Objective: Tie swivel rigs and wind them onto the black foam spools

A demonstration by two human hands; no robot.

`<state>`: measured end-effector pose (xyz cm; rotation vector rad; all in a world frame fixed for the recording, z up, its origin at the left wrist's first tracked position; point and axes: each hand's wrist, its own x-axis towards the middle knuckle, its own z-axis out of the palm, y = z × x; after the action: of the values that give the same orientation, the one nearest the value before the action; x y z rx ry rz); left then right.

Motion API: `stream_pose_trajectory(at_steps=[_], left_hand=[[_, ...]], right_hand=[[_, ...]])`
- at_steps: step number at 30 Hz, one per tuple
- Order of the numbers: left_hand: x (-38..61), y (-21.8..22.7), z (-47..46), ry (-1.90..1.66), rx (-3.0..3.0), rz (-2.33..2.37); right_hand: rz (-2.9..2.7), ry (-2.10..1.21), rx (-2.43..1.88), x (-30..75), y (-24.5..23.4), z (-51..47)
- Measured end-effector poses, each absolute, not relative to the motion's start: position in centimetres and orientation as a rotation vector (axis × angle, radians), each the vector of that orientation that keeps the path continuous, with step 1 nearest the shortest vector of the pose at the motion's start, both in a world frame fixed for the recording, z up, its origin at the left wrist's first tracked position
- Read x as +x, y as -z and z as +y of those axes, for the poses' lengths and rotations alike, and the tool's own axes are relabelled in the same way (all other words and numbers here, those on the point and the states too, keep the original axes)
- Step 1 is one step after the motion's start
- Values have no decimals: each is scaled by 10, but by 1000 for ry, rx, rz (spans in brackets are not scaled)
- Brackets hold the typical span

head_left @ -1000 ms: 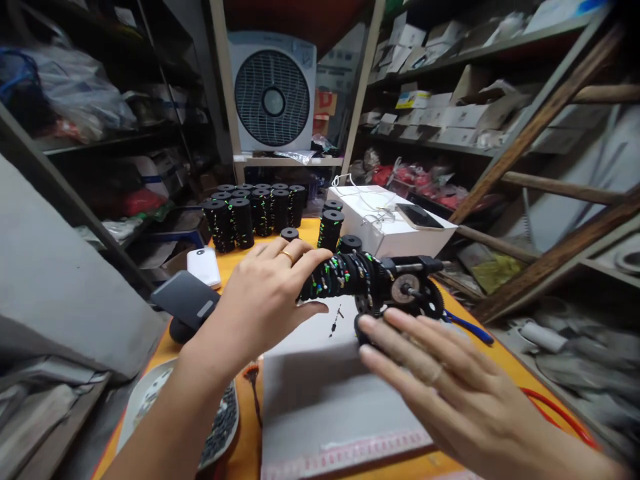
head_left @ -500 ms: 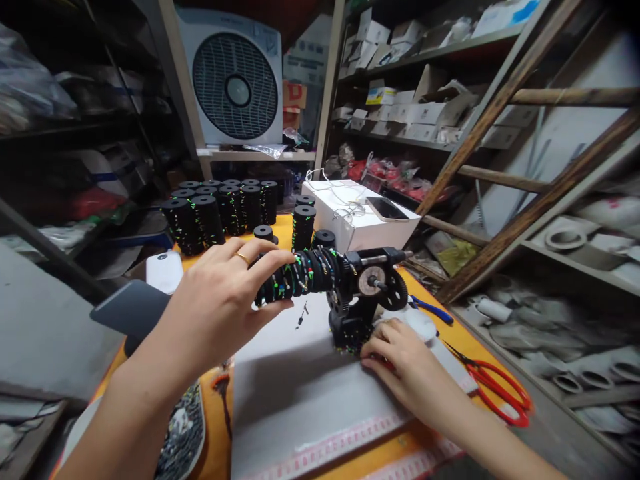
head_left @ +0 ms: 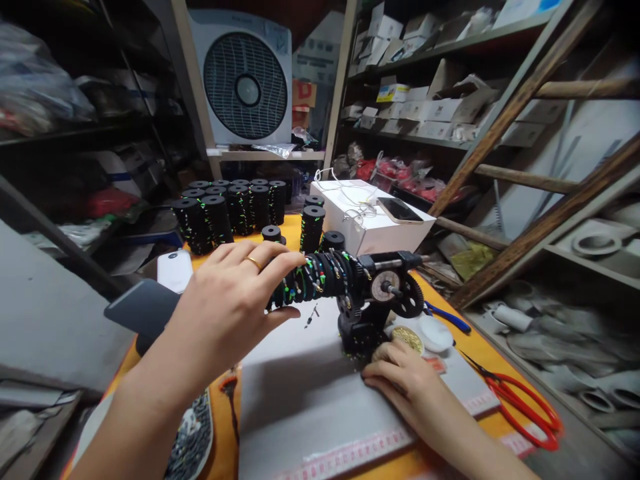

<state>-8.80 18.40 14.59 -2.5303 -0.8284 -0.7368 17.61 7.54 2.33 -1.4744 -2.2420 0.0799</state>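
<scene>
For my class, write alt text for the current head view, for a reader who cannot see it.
A left hand grips a black roll of green-flecked strands extending from a geared device, while the right hand is low at a pale board near the device's base. Red-handled scissors lie to the right; black spools stand behind.

We are wearing a slim, smooth, gold-coloured ring (head_left: 255, 264) on one finger of our left hand (head_left: 230, 290); it is gleaming slightly. Both forearms (head_left: 147, 393) are showing bare down to the view's lower edge.
</scene>
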Motion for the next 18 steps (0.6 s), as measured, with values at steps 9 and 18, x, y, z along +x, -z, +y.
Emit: stream_pose_trajectory(at_steps=[9, 18], left_hand=[[-85, -144, 183, 742, -2561, -907], [-87, -143, 185, 808, -2626, -944]], right_hand=[[-2210, 62, -1233, 161, -61, 74], [-1910, 145, -922, 124, -141, 117]])
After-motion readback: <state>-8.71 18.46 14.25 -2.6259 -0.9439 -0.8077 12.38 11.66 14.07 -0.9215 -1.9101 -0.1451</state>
